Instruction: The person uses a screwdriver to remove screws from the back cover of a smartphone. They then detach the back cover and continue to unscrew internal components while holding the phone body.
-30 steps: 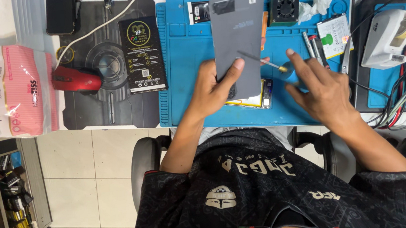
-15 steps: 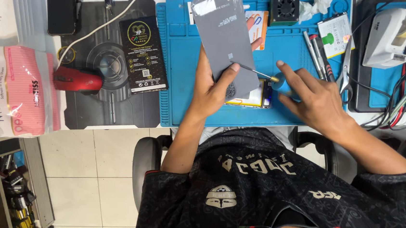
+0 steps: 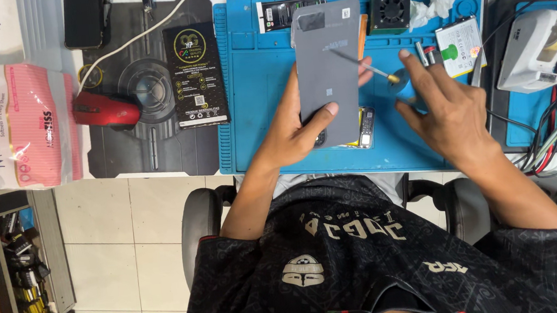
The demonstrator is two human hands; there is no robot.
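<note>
Bright, even light (mostly sharp).

Left hand grips grey panel; right hand holds screwdriver.
</note>
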